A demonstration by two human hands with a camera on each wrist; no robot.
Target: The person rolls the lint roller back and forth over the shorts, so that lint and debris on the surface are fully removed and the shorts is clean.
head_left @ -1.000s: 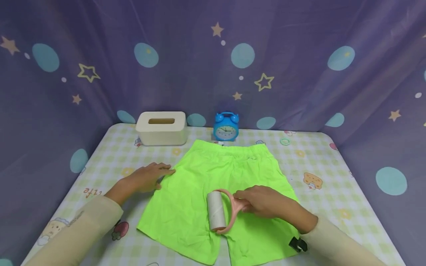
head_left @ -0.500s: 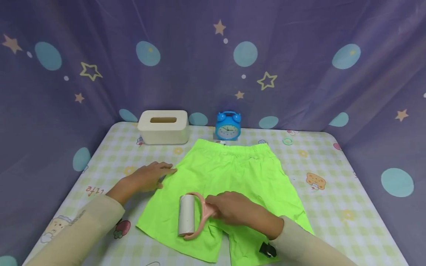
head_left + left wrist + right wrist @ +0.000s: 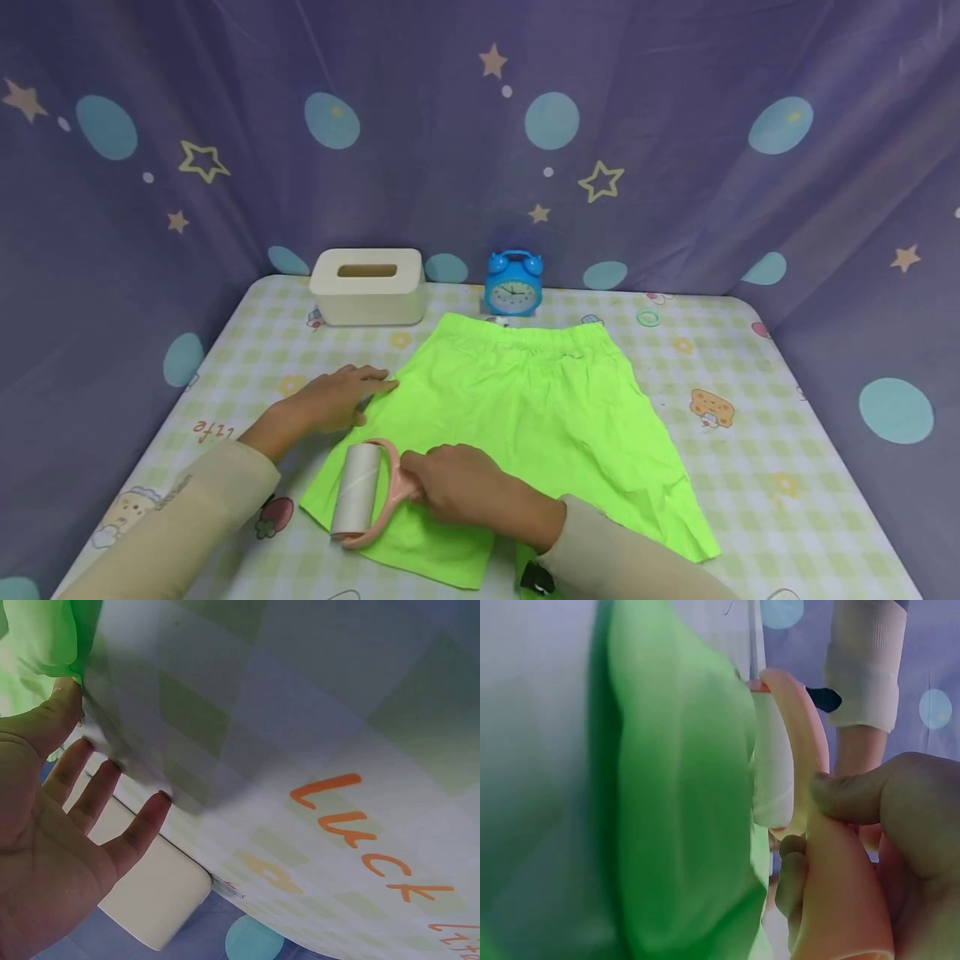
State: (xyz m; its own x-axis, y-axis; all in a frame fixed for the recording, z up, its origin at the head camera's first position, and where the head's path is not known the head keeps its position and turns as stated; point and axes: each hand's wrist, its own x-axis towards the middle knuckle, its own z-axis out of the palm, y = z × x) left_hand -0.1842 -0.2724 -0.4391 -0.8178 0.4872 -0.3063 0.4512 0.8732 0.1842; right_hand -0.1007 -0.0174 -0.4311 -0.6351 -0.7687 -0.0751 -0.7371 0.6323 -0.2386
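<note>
Neon green shorts lie spread flat, waistband toward the back. My right hand grips the pink handle of a lint roller, fingers and thumb wrapped round it in the right wrist view. Its white roll rests across the lower left leg of the shorts, at the outer edge. My left hand lies at the left side of the shorts, fingers extended; in the left wrist view its thumb touches the green fabric while the other fingers spread over the tablecloth.
A cream tissue box and a blue alarm clock stand along the back edge. A small green ring lies at the back right. The table has a checked cloth; a purple curtain hangs round it.
My right hand has moved the lint roller left across the shorts, from the middle to the left leg's outer edge. My left hand stays at the same spot.
</note>
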